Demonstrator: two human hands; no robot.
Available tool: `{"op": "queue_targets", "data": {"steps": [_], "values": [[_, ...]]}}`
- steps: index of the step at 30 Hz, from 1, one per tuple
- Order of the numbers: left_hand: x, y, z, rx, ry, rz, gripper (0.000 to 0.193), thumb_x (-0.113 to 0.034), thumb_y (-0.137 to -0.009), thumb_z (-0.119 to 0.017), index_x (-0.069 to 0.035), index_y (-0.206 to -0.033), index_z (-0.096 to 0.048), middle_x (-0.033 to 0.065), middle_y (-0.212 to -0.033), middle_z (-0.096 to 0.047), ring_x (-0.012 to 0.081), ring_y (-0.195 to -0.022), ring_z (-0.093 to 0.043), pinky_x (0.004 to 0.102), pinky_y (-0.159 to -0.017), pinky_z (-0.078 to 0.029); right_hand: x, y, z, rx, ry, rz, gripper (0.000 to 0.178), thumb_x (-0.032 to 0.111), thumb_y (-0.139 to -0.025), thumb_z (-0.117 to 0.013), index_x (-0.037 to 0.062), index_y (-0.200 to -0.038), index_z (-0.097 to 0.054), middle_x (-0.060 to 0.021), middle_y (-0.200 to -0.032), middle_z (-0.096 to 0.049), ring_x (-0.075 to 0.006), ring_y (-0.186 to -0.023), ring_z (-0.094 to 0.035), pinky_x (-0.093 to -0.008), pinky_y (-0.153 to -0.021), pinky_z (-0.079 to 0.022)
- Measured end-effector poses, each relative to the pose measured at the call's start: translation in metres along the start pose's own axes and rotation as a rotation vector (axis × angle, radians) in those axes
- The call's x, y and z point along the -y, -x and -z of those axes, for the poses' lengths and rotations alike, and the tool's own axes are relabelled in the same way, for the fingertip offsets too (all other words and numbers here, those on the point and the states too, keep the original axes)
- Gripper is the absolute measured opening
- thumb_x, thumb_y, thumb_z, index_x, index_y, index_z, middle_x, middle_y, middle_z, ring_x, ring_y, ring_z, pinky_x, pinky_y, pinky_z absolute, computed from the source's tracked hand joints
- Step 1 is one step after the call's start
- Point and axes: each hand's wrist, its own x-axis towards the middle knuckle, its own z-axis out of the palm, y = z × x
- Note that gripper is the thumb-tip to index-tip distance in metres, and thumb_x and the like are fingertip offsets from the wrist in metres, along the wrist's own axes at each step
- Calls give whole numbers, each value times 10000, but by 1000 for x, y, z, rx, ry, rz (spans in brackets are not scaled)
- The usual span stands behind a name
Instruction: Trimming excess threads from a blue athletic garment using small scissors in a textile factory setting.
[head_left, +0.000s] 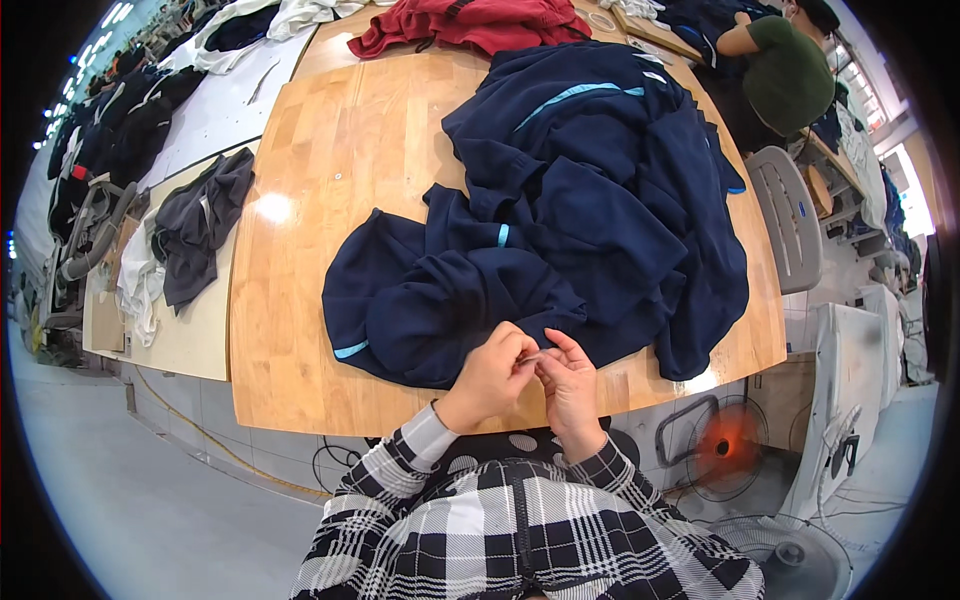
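Observation:
My left hand (490, 378) and my right hand (570, 388) meet at the table's front edge, fingertips pinched together. Between them is a small greyish thing, too small to name. Just beyond my fingers lies a dark navy garment (440, 310), heaped in folds with light blue trim; my left hand is right against its near edge. It runs into a larger pile of navy garments (610, 210) covering the right half of the table.
The wooden table (300, 250) has a red garment (470, 25) at its far end. Left of it, a grey garment (205, 225) hangs over a lower pale table. A grey chair (787, 220) stands at the right edge, a fan (725, 447) below. Another person (785, 75) sits far right.

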Motion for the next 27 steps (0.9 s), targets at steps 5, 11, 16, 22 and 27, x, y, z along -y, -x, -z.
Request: {"op": "queue_targets", "data": {"steps": [5,11,16,22,27], "values": [[5,-7,22,-100,825,629,87,-142,-950,-571,-61,-918,-563,-49,-721,-508,10,-503,-394,166,-443,-304,12,-3,-1,-32,-194,-118,374,-40,-854,-615,32,-1215,-550,-32,-858,-631,-141,-813,-626,-283,-810,-515],[-3,-2,15,90,353,535,274,-70,-892,-618,-11,-1158,-592,5,-874,-624,31,-600,-505,180,-527,-409,5,-2,-5,21,-318,-220,410,1,-863,-626,65,-1254,-524,-14,-919,-597,-121,-843,-593,-278,-789,-498],[-10,-2,15,-55,29,257,231,-96,-868,-644,-20,-1086,-633,141,-918,-669,234,-725,-645,296,-640,-499,-18,-7,19,0,-92,-56,407,-49,-862,-607,88,-1242,-551,-9,-1020,-572,-94,-883,-572,-222,-757,-477],[-35,-23,88,24,-106,22,213,-38,-832,-660,-10,-1043,-654,113,-866,-661,159,-704,-625,259,-619,-491,11,-39,25,122,1563,676,656,179,-722,-729,121,-1327,-482,-153,-1425,-370,-387,-1379,-231,-551,-1016,-298],[-22,-44,136,-598,118,255,129,-24,-860,-627,-8,-980,-671,80,-824,-649,114,-723,-592,239,-644,-472,28,-107,41,-9,1726,652,649,177,-773,-671,111,-1366,-416,-160,-1430,-352,-382,-1365,-262,-597,-985,-313]]}}
